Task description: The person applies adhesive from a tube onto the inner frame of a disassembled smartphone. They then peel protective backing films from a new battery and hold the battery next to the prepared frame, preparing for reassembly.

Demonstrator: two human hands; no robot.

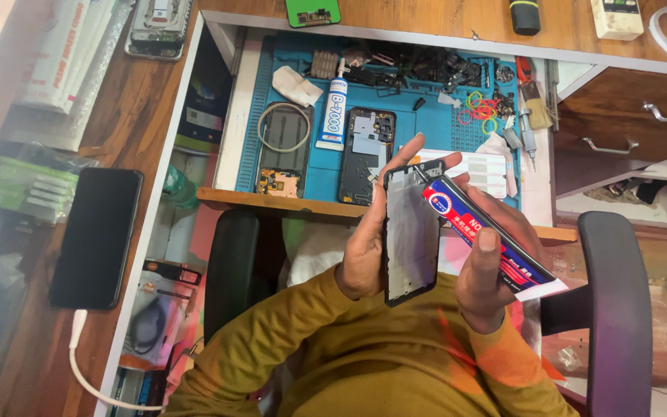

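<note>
A person's left hand (366, 245) grips a bare phone frame (412, 232) upright above their lap. The right hand (482, 262), fingers closed, presses a glue tube (488, 238) nozzle against the frame's top corner. No glue bead is discernible; opened phones (366, 154) wait on the blue worktop mat (434, 123).

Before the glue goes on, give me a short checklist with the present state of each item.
1. Frame held firmly: ok. The left hand grips the phone frame along its left edge.
2. Tube in hand: ok. The right hand holds the glue tube.
3. Nozzle at the frame: ok. Its tip meets the frame's top right corner.
4. Cap off the nozzle: cannot tell, too small.
5. Frame surface clean: cannot tell, blurred.
6. Bench kept apart: ok. The opened phone and white tube lie on the blue mat, away from the hands.
</note>
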